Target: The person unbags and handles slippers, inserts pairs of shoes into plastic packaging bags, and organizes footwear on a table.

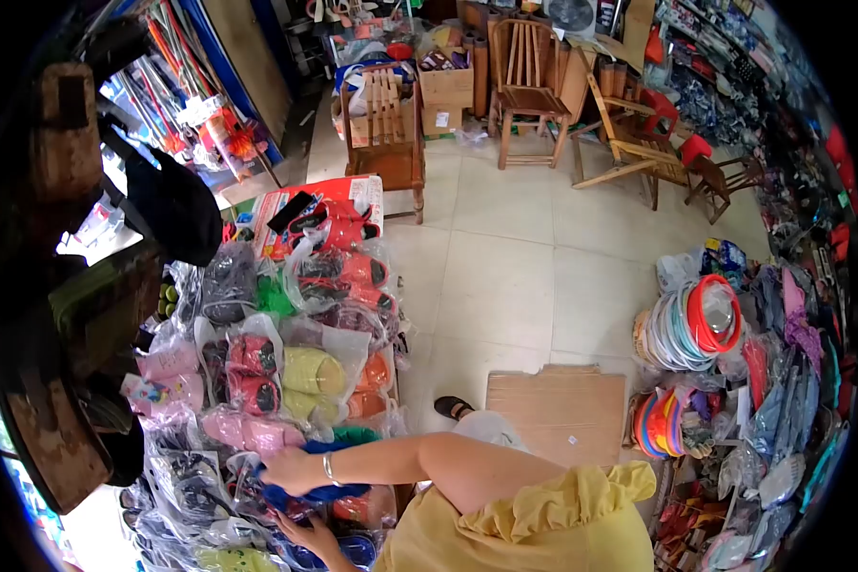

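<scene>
My right hand [294, 469], with a silver bracelet on its wrist, is closed over what looks like a blue slipper [329, 494]; the hand partly hides it. Just below, my left hand [310, 536] has its fingers apart, close to bagged dark footwear [248, 491] and a blue pair [357, 550]. Around them lie rows of footwear in clear plastic bags: pink slippers [253, 429], yellow-green slippers [313, 372], red-and-black shoes [253, 372] and orange slippers [370, 386].
Wooden chairs [386, 143] stand beyond the footwear display. A flat cardboard sheet [558, 415] lies on the tiled floor near my foot [453, 408]. Stacked coils and a red ring [715, 315] stand at right, beside packed goods. A dark bag [172, 205] hangs at upper left.
</scene>
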The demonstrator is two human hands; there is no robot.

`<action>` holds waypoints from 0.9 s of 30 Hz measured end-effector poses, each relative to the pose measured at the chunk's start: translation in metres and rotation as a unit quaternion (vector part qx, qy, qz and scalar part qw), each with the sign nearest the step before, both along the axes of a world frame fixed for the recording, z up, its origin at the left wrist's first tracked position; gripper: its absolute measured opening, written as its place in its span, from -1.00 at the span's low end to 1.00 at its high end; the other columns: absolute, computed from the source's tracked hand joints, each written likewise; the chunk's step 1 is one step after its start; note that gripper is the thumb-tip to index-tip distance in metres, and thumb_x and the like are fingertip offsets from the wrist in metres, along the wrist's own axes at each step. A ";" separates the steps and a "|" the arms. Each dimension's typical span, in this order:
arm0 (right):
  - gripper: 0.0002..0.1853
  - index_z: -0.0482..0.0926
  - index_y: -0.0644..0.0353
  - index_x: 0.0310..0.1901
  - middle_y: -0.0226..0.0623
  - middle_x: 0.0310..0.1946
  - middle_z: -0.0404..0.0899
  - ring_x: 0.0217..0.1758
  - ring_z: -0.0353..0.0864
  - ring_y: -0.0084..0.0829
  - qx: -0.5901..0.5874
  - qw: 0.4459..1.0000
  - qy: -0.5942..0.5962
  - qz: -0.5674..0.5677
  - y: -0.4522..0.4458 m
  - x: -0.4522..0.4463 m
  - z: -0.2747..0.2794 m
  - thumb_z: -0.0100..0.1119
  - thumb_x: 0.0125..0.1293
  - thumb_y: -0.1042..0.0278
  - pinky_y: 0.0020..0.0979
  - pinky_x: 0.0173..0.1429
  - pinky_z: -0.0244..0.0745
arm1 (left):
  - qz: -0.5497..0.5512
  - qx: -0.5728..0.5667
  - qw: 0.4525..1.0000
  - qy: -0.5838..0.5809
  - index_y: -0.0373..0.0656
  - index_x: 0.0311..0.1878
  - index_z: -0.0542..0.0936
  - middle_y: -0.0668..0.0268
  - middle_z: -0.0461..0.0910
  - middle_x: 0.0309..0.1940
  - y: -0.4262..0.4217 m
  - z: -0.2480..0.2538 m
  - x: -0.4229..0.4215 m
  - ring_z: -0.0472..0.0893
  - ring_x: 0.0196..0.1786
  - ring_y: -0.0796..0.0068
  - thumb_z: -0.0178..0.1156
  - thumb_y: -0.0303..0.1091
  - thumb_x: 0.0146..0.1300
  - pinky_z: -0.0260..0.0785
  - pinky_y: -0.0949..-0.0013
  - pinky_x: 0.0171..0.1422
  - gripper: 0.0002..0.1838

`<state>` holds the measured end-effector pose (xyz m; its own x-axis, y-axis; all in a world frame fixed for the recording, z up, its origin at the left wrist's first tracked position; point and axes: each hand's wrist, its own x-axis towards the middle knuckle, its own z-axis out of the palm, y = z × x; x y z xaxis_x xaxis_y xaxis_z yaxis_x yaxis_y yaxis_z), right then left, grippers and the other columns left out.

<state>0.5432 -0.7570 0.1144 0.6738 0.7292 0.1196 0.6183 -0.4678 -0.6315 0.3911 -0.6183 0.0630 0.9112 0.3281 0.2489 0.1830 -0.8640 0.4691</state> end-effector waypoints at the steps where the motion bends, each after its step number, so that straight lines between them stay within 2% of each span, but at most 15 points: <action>1: -0.70 0.59 0.15 -0.18 -0.05 -0.16 0.55 -0.20 0.62 -0.09 0.042 0.996 0.007 -0.072 0.003 0.004 0.006 0.20 -0.02 0.38 -0.16 -0.20 0.53 | -0.030 0.019 0.998 -0.046 -0.20 0.35 0.27 -0.08 0.20 0.34 0.000 0.004 0.003 0.21 0.36 -0.13 0.15 -0.29 0.06 0.00 -0.05 0.41 -0.29; 2: -0.72 0.59 0.15 -0.18 -0.04 -0.15 0.54 -0.20 0.62 -0.09 0.044 0.994 -0.029 -0.095 -0.003 0.008 0.008 0.19 0.00 0.38 -0.16 -0.20 0.53 | -0.070 0.000 0.995 -0.065 -0.20 0.34 0.28 -0.08 0.19 0.35 -0.001 0.009 0.008 0.19 0.37 -0.14 0.14 -0.17 0.20 -0.01 -0.07 0.41 -0.34; 4: -0.74 0.59 0.16 -0.18 0.00 -0.10 0.52 -0.20 0.62 -0.08 -0.002 0.992 -0.045 -0.118 -0.010 0.013 -0.010 0.18 0.05 0.37 -0.17 -0.25 0.55 | -0.073 0.029 0.995 -0.055 -0.20 0.34 0.29 -0.08 0.17 0.35 0.001 0.004 0.014 0.18 0.37 -0.13 0.12 -0.09 0.24 -0.01 -0.08 0.41 -0.35; 6: -0.82 0.65 0.16 -0.30 -0.01 -0.10 0.54 -0.14 0.61 -0.10 -0.061 0.989 -0.037 -0.131 -0.023 -0.005 -0.028 0.17 0.04 0.35 -0.20 -0.15 0.56 | -0.079 0.079 0.993 -0.045 -0.16 0.33 0.30 -0.06 0.15 0.37 0.006 -0.004 0.025 0.16 0.39 -0.10 0.09 0.04 0.29 -0.10 -0.13 0.44 -0.35; 8: -0.78 0.65 0.20 -0.31 0.02 -0.10 0.54 -0.14 0.61 -0.08 -0.133 0.988 0.005 -0.075 -0.027 -0.012 -0.022 0.20 0.00 0.33 -0.18 -0.16 0.57 | -0.087 0.076 0.993 0.016 -0.14 0.33 0.30 -0.06 0.13 0.38 0.006 -0.011 0.035 0.14 0.40 -0.09 0.10 0.02 0.27 -0.16 -0.17 0.44 -0.35; 10: -0.75 0.64 0.21 -0.27 0.03 -0.11 0.54 -0.15 0.61 -0.07 -0.109 0.991 0.022 -0.077 -0.030 -0.013 -0.013 0.21 -0.02 0.33 -0.17 -0.17 0.57 | -0.088 0.093 0.988 0.088 -0.06 0.35 0.30 -0.06 0.07 0.40 0.008 -0.021 0.038 0.10 0.43 -0.08 0.17 -0.07 0.18 -0.32 -0.30 0.43 -0.33; 11: -0.71 0.63 0.21 -0.23 0.04 -0.12 0.54 -0.16 0.61 -0.07 -0.077 0.994 0.038 -0.074 -0.033 -0.011 -0.008 0.22 -0.04 0.32 -0.16 -0.18 0.56 | -0.090 0.083 0.989 0.086 -0.06 0.35 0.30 -0.06 0.07 0.40 0.006 -0.026 0.038 0.10 0.43 -0.08 0.17 -0.07 0.18 -0.32 -0.30 0.43 -0.33; 12: -0.66 0.57 0.20 -0.15 0.02 -0.14 0.53 -0.20 0.60 -0.05 -0.032 0.992 -0.016 -0.122 -0.036 -0.012 0.005 0.22 -0.02 0.33 -0.14 -0.21 0.55 | -0.089 0.120 0.987 0.051 -0.06 0.34 0.31 -0.06 0.06 0.41 0.003 -0.030 0.038 0.10 0.43 -0.08 0.19 -0.11 0.14 -0.32 -0.32 0.42 -0.32; 15: -0.66 0.53 0.18 -0.12 0.00 -0.16 0.51 -0.24 0.60 -0.05 -0.010 0.981 -0.024 -0.194 -0.037 -0.004 0.029 0.22 0.00 0.34 -0.13 -0.21 0.53 | -0.077 0.149 0.986 0.017 -0.05 0.34 0.31 -0.05 0.05 0.42 -0.006 -0.029 0.038 0.10 0.43 -0.09 0.23 -0.17 0.05 -0.30 -0.35 0.40 -0.28; 17: -0.68 0.54 0.16 -0.14 0.04 -0.13 0.50 -0.27 0.61 -0.05 -0.039 0.980 -0.016 -0.194 -0.036 -0.003 -0.004 0.22 0.01 0.35 -0.14 -0.23 0.53 | -0.080 0.136 0.987 0.021 -0.07 0.34 0.31 -0.05 0.05 0.41 -0.004 -0.028 0.037 0.11 0.42 -0.09 0.24 -0.19 0.04 -0.28 -0.35 0.40 -0.27; 20: -0.65 0.52 0.16 -0.08 0.01 -0.03 0.47 -0.28 0.61 -0.04 -0.119 0.984 -0.029 -0.126 -0.034 -0.016 -0.016 0.18 0.04 0.34 -0.11 -0.24 0.52 | -0.082 0.123 0.989 0.020 -0.08 0.33 0.31 -0.05 0.07 0.41 -0.006 -0.022 0.038 0.12 0.41 -0.10 0.23 -0.20 0.05 -0.27 -0.35 0.39 -0.29; 22: -0.64 0.53 0.13 -0.07 0.02 0.06 0.45 -0.23 0.61 -0.04 -0.210 0.975 0.071 0.020 -0.027 -0.014 0.000 0.16 0.04 0.33 -0.11 -0.20 0.53 | -0.095 0.135 0.986 -0.029 -0.13 0.28 0.32 -0.07 0.08 0.40 0.001 -0.037 0.036 0.12 0.41 -0.13 0.23 -0.16 0.04 -0.25 -0.37 0.38 -0.31; 23: -0.64 0.53 0.09 -0.08 -0.02 0.06 0.45 -0.19 0.61 -0.05 -0.173 0.981 0.083 0.008 -0.024 -0.011 0.009 0.17 0.01 0.30 -0.11 -0.18 0.53 | -0.105 0.139 0.983 -0.056 -0.14 0.25 0.32 -0.08 0.10 0.38 0.008 -0.051 0.036 0.13 0.40 -0.14 0.23 -0.12 0.03 -0.25 -0.37 0.37 -0.31; 25: -0.64 0.51 0.06 -0.06 -0.08 -0.05 0.49 -0.19 0.59 -0.05 0.020 0.988 -0.052 -0.147 -0.017 -0.006 0.012 0.20 0.04 0.30 -0.10 -0.21 0.52 | -0.088 0.117 0.989 -0.031 -0.12 0.26 0.33 -0.08 0.12 0.38 -0.002 -0.035 0.036 0.14 0.40 -0.11 0.23 -0.11 0.01 -0.25 -0.37 0.37 -0.30; 27: -0.63 0.49 0.06 -0.04 -0.09 -0.13 0.46 -0.21 0.58 -0.05 0.026 0.979 -0.032 -0.201 -0.012 0.010 0.022 0.22 0.06 0.31 -0.10 -0.23 0.52 | -0.078 0.096 0.992 -0.014 -0.06 0.30 0.34 -0.06 0.10 0.38 -0.005 -0.029 0.038 0.14 0.40 -0.05 0.24 -0.15 0.00 -0.27 -0.35 0.39 -0.28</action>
<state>0.5533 -0.7687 0.1359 0.8947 0.3987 0.2011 0.4305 -0.6502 -0.6261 0.4287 -0.6238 0.0343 0.9392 0.1289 0.3183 0.0304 -0.9544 0.2969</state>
